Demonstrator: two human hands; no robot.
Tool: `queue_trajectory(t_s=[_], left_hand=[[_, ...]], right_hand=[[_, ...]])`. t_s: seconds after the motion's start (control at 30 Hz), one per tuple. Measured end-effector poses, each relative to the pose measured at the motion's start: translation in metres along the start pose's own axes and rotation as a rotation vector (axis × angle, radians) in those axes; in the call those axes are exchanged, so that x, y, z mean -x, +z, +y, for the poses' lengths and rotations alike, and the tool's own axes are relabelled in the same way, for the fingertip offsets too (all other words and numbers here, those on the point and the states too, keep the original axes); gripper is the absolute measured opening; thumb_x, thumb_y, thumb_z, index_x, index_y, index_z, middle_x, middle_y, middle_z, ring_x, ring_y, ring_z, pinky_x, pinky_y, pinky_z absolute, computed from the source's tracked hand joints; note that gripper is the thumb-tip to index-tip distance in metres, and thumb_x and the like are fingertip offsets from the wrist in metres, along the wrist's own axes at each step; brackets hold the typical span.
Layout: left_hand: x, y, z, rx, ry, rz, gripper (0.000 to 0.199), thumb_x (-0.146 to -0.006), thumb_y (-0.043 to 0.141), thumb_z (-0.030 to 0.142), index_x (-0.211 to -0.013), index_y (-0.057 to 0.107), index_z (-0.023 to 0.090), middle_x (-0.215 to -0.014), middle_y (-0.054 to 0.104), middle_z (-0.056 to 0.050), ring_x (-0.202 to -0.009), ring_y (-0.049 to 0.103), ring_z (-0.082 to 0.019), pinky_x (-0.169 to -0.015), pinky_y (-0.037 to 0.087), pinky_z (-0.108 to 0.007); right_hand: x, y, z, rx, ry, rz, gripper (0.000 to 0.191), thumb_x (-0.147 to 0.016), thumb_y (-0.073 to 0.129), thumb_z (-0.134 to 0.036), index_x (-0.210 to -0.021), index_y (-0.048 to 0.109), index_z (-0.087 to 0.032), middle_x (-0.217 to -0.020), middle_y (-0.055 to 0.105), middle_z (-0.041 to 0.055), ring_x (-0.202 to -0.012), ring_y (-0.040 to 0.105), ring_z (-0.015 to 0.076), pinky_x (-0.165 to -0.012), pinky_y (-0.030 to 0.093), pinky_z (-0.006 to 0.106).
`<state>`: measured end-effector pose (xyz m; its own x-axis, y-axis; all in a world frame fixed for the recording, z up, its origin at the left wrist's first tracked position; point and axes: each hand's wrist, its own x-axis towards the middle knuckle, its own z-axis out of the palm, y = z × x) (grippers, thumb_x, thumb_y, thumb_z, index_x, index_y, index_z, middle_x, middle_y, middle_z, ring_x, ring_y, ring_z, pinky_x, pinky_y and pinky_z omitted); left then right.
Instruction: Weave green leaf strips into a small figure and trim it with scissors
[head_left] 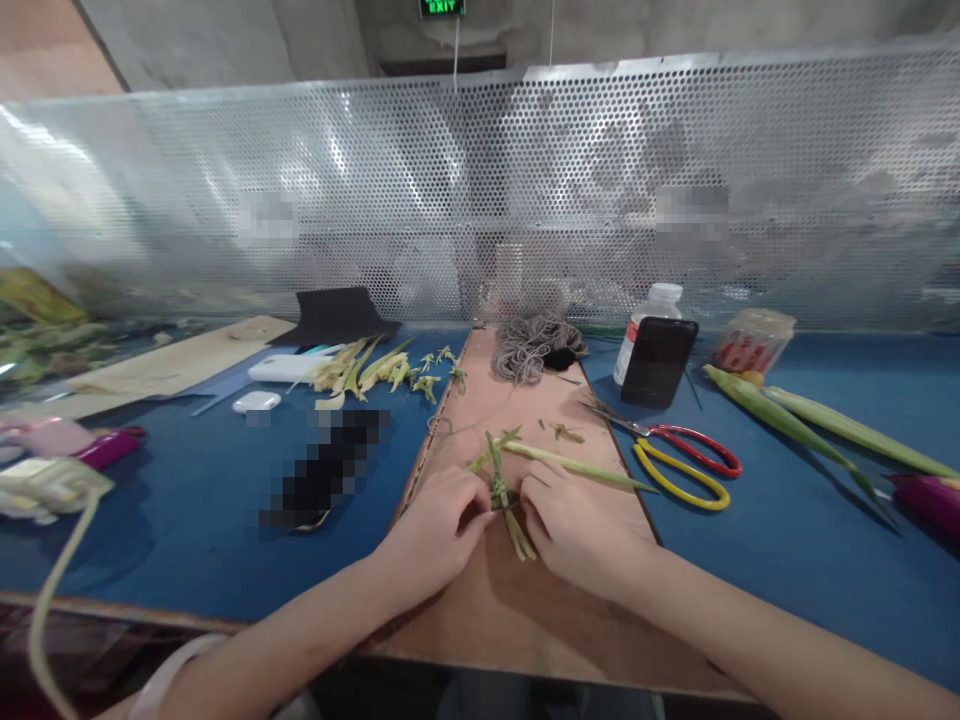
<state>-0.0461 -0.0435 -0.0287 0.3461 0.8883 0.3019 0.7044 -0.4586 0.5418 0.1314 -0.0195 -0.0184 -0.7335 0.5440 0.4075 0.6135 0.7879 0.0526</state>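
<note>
Over the brown board (pixel 517 610), my left hand (pixel 446 515) and my right hand (pixel 566 515) face each other with fingertips pinched. Between them is a small woven leaf figure (pixel 499 488), a knotted green body with strips sticking out above and pale split ends below. Both hands grip its sides; a thin dark strand seems to run between the fingertips, too fine to name. A long pale-green leaf strip (pixel 577 463) lies just behind my right hand and reaches right. Small leaf scraps (pixel 564 432) lie beyond it.
Scissors (pixel 697 470) with red and yellow handles lie right, points toward the board. Behind them, a phone (pixel 660 362) leans on a white bottle (pixel 666 293). A grey cord bundle (pixel 525 345) sits at the back; leaf pieces (pixel 375 370) lie left. A perforated metal screen (pixel 420 180) stands behind.
</note>
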Motion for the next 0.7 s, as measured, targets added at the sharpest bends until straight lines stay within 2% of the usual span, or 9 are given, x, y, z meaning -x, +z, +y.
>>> queue_trajectory(t_s=[0.27, 0.43, 0.7], left_hand=[[-0.001, 0.0, -0.001, 0.011, 0.02, -0.014, 0.01, -0.078, 0.048, 0.012, -0.071, 0.05, 0.018, -0.078, 0.057, -0.004, -0.079, 0.049, -0.018, -0.074, 0.039, -0.033], [-0.002, -0.001, 0.0, 0.04, 0.006, -0.015, 0.012, -0.076, 0.047, 0.008, -0.069, 0.049, 0.018, -0.077, 0.055, -0.003, -0.079, 0.048, -0.018, -0.073, 0.039, -0.032], [-0.005, -0.004, 0.002, 0.12, -0.041, -0.05, 0.01, -0.075, 0.049, 0.01, -0.069, 0.051, 0.018, -0.076, 0.055, -0.003, -0.078, 0.05, -0.017, -0.073, 0.041, -0.031]], right_hand=[[-0.003, 0.009, -0.006, -0.038, 0.168, 0.021, 0.014, -0.07, 0.044, -0.005, -0.064, 0.052, -0.013, -0.065, 0.052, 0.0057, -0.06, 0.044, 0.0164, -0.056, 0.041, 0.029], [-0.004, 0.014, -0.007, -0.07, 0.206, 0.005, 0.016, -0.071, 0.04, -0.005, -0.069, 0.053, -0.013, -0.071, 0.051, 0.0076, -0.069, 0.046, 0.0193, -0.059, 0.041, 0.031], [-0.004, 0.014, -0.007, -0.056, 0.178, 0.015, 0.017, -0.072, 0.038, -0.004, -0.068, 0.052, -0.014, -0.069, 0.051, 0.008, -0.068, 0.047, 0.0198, -0.061, 0.042, 0.032]])
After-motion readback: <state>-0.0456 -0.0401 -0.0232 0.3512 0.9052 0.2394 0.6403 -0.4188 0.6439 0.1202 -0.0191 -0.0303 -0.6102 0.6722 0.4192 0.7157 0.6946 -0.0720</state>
